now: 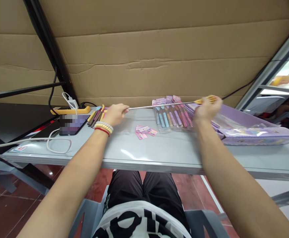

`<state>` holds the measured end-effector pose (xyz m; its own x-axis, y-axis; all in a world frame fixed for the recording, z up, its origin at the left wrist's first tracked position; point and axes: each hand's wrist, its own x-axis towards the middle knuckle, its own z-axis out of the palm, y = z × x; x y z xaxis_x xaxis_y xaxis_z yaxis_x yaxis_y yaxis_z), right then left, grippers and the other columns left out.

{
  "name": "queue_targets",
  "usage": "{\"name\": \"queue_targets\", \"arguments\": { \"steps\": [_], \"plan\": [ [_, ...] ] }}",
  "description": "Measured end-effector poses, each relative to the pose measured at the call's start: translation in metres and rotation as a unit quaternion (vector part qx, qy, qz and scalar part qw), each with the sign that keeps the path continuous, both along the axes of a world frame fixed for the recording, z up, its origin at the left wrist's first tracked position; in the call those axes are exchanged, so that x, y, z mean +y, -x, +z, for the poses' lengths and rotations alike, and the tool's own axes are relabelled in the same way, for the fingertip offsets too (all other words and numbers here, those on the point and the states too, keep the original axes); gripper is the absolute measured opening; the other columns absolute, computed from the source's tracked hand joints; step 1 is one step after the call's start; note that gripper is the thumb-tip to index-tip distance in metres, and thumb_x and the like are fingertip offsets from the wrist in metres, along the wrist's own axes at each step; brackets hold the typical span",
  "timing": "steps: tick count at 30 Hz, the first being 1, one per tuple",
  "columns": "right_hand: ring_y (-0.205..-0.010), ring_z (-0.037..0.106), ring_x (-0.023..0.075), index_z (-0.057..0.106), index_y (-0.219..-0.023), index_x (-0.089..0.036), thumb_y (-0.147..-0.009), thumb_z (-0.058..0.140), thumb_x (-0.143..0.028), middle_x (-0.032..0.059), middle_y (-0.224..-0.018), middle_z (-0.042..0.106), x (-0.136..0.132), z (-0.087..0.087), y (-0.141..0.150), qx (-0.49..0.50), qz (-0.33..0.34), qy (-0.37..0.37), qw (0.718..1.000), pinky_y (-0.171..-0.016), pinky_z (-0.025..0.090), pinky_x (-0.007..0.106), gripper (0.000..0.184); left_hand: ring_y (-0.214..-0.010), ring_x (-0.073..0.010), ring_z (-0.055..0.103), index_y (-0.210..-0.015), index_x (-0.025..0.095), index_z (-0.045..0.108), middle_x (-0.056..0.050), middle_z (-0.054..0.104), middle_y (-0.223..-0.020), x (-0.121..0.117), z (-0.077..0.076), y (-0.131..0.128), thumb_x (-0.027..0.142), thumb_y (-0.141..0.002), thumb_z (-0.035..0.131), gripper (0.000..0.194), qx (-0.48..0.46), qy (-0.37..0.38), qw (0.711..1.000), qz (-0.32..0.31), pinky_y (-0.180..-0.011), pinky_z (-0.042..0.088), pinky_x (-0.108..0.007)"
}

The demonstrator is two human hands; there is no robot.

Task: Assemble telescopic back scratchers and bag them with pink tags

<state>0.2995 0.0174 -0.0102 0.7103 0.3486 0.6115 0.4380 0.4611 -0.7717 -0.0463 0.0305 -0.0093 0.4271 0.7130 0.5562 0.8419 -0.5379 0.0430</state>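
A telescopic back scratcher (159, 106) is stretched out between my hands, level above the table. It has a thin silver rod and a yellow claw-like end. My left hand (117, 113) is closed on the rod's left end, hiding the handle there. My right hand (207, 107), slightly blurred, is closed around the yellow end. Beneath the rod lie several clear-wrapped pieces with blue, purple and pink handles (172, 115). Small pink and purple cards (144, 131) are spread on the table in front of them. Loose yellow and brown sticks (96, 116) lie left of my left hand.
An open purple box (258, 135) with clear plastic in it stands on the grey table (144, 155) at the right. To the left are a phone (74, 127), a yellow power strip (84, 110) and a white cable (60, 152). Cardboard (144, 49) walls the back.
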Motion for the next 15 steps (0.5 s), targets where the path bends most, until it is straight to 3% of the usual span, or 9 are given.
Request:
{"name": "queue_targets", "arguments": {
  "steps": [1,3,6,10,15],
  "plan": [
    [-0.082,0.054,0.0162,0.035,-0.089,-0.021,-0.076,0.047,-0.017,0.0034,-0.087,0.047,-0.002,-0.004,0.023,-0.019,0.01,-0.008,1.0,-0.074,0.044,0.031,0.018,-0.093,-0.0208,0.062,-0.107,0.019,0.065,-0.009,0.069,-0.102,-0.007,-0.001,-0.015,0.025,-0.091,0.038,0.032,0.011,-0.006,1.0,-0.009,-0.077,0.042,-0.031],
    [-0.075,0.055,0.0171,0.04,-0.093,-0.02,-0.076,0.055,-0.027,0.0025,-0.082,0.053,-0.008,-0.013,0.07,-0.114,0.114,0.025,0.987,-0.07,0.045,0.031,0.024,-0.086,-0.0215,0.063,-0.105,0.018,0.064,-0.009,0.069,-0.096,-0.02,-0.003,-0.04,0.028,-0.094,0.035,0.033,0.044,-0.011,0.999,-0.008,-0.07,0.04,-0.031],
    [-0.058,0.052,0.0172,0.038,-0.105,-0.02,-0.077,0.058,-0.037,-0.0016,-0.066,0.053,-0.018,-0.028,0.117,-0.21,0.264,0.071,0.939,-0.058,0.043,0.03,0.038,-0.083,-0.0226,0.063,-0.099,0.015,0.063,-0.01,0.068,-0.091,-0.031,-0.007,-0.056,0.029,-0.096,0.032,0.034,0.076,-0.014,0.997,-0.021,-0.065,0.038,-0.032],
    [-0.05,0.049,0.0171,0.034,-0.109,-0.02,-0.077,0.058,-0.039,-0.0051,-0.059,0.051,-0.021,-0.037,0.123,-0.263,0.305,0.09,0.911,-0.053,0.04,0.029,0.044,-0.082,-0.023,0.063,-0.096,0.016,0.062,-0.01,0.068,-0.09,-0.03,-0.009,-0.05,0.029,-0.095,0.035,0.031,0.069,-0.019,0.997,-0.019,-0.063,0.037,-0.032],
    [-0.051,0.05,0.0162,0.04,-0.096,-0.022,-0.083,0.051,-0.044,-0.0022,-0.061,0.053,-0.017,-0.029,0.106,-0.264,0.278,0.096,0.919,-0.052,0.038,0.028,0.027,-0.083,-0.0202,0.062,-0.096,0.018,0.065,-0.008,0.069,-0.09,-0.026,-0.007,-0.045,0.035,-0.095,0.036,0.034,0.042,-0.018,0.997,-0.055,-0.064,0.036,-0.029]
  ]
}}
